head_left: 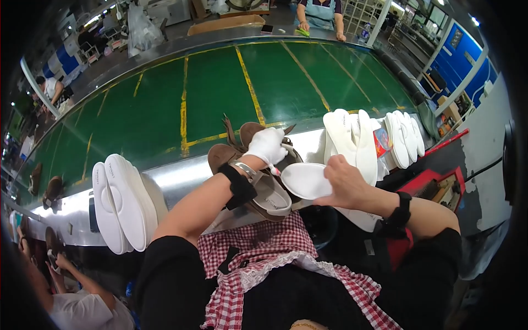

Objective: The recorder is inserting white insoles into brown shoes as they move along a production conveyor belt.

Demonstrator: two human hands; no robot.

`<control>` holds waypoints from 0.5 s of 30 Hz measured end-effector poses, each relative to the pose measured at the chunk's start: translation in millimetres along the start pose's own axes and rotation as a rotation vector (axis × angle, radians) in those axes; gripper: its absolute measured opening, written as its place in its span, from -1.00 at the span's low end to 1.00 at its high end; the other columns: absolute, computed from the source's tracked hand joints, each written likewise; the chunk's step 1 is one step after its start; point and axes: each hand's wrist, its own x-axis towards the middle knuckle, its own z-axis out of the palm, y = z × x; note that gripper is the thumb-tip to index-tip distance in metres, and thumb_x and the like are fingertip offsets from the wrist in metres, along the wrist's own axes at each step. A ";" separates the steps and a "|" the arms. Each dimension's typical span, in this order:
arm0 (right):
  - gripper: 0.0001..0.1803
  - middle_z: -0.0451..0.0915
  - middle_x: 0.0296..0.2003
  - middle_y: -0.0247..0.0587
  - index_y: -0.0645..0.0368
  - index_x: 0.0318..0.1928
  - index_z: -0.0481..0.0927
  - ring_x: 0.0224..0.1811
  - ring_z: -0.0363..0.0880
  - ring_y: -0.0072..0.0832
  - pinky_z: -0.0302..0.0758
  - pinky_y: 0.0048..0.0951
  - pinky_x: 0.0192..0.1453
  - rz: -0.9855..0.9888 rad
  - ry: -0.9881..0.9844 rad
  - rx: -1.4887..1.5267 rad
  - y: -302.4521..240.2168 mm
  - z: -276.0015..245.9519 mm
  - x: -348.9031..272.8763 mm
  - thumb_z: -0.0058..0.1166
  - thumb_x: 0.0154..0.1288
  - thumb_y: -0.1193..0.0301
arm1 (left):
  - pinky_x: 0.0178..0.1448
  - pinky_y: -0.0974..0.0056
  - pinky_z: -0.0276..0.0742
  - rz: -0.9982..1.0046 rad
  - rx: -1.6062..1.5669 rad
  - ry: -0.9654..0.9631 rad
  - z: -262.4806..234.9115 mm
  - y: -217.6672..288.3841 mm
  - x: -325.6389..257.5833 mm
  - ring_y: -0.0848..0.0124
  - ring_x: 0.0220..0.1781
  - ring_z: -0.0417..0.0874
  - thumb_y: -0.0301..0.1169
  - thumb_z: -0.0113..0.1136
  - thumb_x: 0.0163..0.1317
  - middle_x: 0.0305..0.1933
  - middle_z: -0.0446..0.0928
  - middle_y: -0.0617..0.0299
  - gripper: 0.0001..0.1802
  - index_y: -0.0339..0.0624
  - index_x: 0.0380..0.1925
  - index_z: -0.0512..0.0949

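My left hand (266,146), in a white glove, is closed on a brown shoe (293,157) at the front edge of the line; the glove hides much of that shoe. Bare, my right hand (347,182) pinches a white insole (301,180) by one end. The insole's other end lies against the shoe's opening; how far it reaches inside cannot be made out. Below my left wrist another brown shoe (270,202) has a pale insole in it. More brown shoe parts (221,156) show beyond my left forearm.
Stacked white insoles stand at left (129,206) and right (352,140), with smaller insoles (404,137) farther right. A green conveyor belt (214,93) with yellow lines runs beyond the metal ledge. One co-worker (320,16) stands across it; another (82,297) sits lower left, holding a shoe.
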 end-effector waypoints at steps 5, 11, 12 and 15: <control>-0.48 0.42 -0.23 0.07 0.41 -0.46 0.59 -0.09 0.35 -0.14 0.49 -0.23 -0.21 -0.001 -0.124 -0.089 -18.6 31.8 52.7 0.15 0.02 0.07 | -0.21 0.14 0.51 -0.133 -0.378 -0.024 7.1 -31.5 9.0 0.06 -0.32 0.62 -0.15 0.29 -0.26 -0.47 0.56 -0.05 -0.64 -0.19 -0.52 0.57; -0.37 0.43 -0.24 0.10 0.41 -0.30 0.51 -0.05 0.36 -0.09 0.49 -0.18 -0.20 0.131 0.052 -0.047 -20.3 48.9 45.9 0.16 0.02 -0.03 | -0.21 0.18 0.50 -0.108 -0.528 -0.015 25.3 -40.5 16.2 0.10 -0.35 0.61 -0.13 0.35 -0.28 -0.47 0.56 -0.03 -0.61 -0.20 -0.55 0.55; -0.36 0.44 -0.23 0.10 0.40 -0.28 0.48 -0.05 0.38 -0.09 0.49 -0.18 -0.21 0.102 0.138 -0.082 -19.4 43.7 29.6 0.19 -0.02 -0.04 | -0.20 0.18 0.49 -0.105 -0.537 -0.014 26.1 -40.9 16.4 0.10 -0.34 0.61 -0.13 0.35 -0.28 -0.46 0.56 -0.02 -0.61 -0.20 -0.54 0.55; -0.33 0.47 -0.25 0.05 0.34 -0.25 0.43 -0.14 0.46 -0.12 0.49 -0.21 -0.23 0.264 -0.011 0.012 -20.4 26.7 -9.9 0.28 -0.12 -0.03 | -0.25 0.24 0.48 -0.096 -0.531 -0.014 25.2 -40.0 15.0 0.20 -0.39 0.58 -0.17 0.35 -0.25 -0.48 0.56 0.04 -0.64 -0.22 -0.58 0.49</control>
